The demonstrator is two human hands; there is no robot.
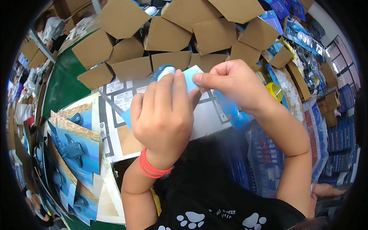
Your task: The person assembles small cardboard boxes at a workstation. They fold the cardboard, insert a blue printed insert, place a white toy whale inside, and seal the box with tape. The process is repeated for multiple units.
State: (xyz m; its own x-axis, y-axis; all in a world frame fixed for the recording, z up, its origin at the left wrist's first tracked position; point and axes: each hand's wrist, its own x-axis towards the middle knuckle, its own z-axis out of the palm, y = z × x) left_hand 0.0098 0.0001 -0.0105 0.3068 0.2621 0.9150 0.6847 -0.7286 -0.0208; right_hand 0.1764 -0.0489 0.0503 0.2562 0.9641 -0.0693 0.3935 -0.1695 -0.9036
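Observation:
My left hand (163,107), with red bands round its wrist, lies with its back up over a light blue card (191,74) and grips it. Past its fingertips pokes the rounded end of a blue and white figure (165,70); the rest is hidden under the hand. My right hand (237,82) pinches the card's far right edge between thumb and bent fingers. Both hands are above a white sheet (207,122) printed with dark-framed labels. Beside my right forearm is a blurred blue piece with clear plastic (234,113).
Open cardboard boxes (168,34) stand in rows along the far side. To the left, cards with blue spotted whale shark figures (73,147) lie overlapped near a green surface (69,82). A yellow tape roll (274,91) is at right, above plastic-wrapped blue stacks (264,149).

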